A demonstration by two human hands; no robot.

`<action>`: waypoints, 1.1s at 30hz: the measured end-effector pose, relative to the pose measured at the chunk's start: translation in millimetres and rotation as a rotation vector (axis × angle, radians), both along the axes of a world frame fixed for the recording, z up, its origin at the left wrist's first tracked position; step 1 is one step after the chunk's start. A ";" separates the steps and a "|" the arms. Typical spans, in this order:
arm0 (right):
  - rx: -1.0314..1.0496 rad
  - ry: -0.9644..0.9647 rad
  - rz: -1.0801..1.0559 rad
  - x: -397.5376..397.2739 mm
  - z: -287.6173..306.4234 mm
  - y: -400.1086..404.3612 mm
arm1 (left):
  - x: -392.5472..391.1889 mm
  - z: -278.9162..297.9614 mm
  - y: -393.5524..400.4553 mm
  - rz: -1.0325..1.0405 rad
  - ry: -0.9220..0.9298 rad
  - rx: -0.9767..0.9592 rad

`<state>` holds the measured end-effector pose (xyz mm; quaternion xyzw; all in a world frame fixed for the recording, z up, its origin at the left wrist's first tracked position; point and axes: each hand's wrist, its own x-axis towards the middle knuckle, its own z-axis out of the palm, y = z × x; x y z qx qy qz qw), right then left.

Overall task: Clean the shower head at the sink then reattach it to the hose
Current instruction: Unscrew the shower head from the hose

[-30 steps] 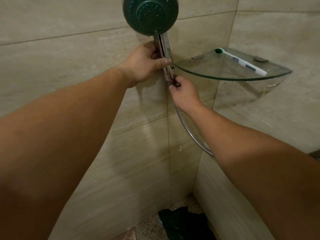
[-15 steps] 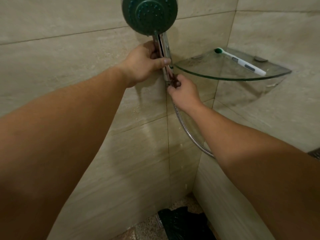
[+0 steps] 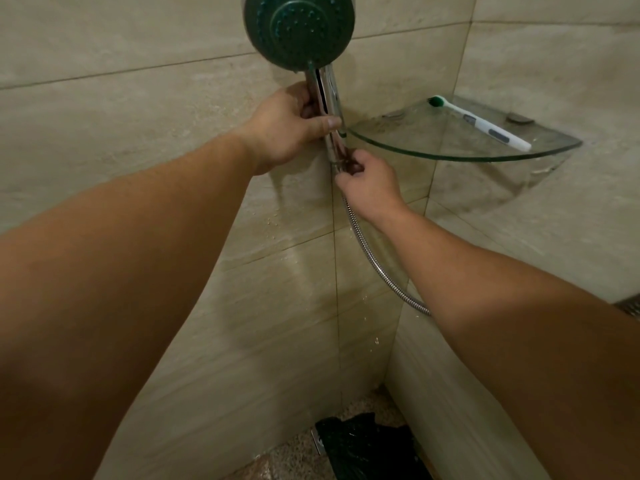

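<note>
The shower head has a round dark green face and a chrome handle, and it stands upright against the tiled wall at the top of the view. My left hand grips the chrome handle just below the face. My right hand pinches the hose end at the bottom of the handle, where the two parts meet. The ribbed metal hose curves down and to the right from there and passes behind my right forearm.
A glass corner shelf sits right of the handle and carries a white toothbrush with a green head. A black bag lies on the floor in the corner below. Beige tiled walls meet in this corner.
My right hand has shifted slightly at the hose end below the handle. My left hand keeps the same hold on the handle.
</note>
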<state>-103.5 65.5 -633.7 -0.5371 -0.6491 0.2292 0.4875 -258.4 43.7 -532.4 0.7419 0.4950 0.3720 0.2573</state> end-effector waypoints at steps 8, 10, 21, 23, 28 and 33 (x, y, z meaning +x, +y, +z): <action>-0.008 -0.016 -0.010 -1.4 1.1 1.8 | 0.7 0.1 0.1 -0.003 0.005 -0.001; -0.017 -0.019 -0.012 -2.6 1.7 2.0 | 0.9 0.0 -0.1 -0.004 0.003 -0.004; -0.028 0.004 -0.031 -2.4 4.0 1.3 | 1.8 0.3 -0.8 0.002 -0.004 0.011; -0.016 0.013 -0.025 -3.2 0.9 0.0 | 1.4 -0.2 0.1 0.003 -0.001 0.014; 0.018 -0.043 -0.033 -8.9 -3.8 1.0 | 1.1 0.2 -0.7 0.003 0.012 0.011; -0.007 -0.002 -0.078 -8.8 0.8 0.8 | 1.6 0.6 -0.9 0.007 0.016 0.016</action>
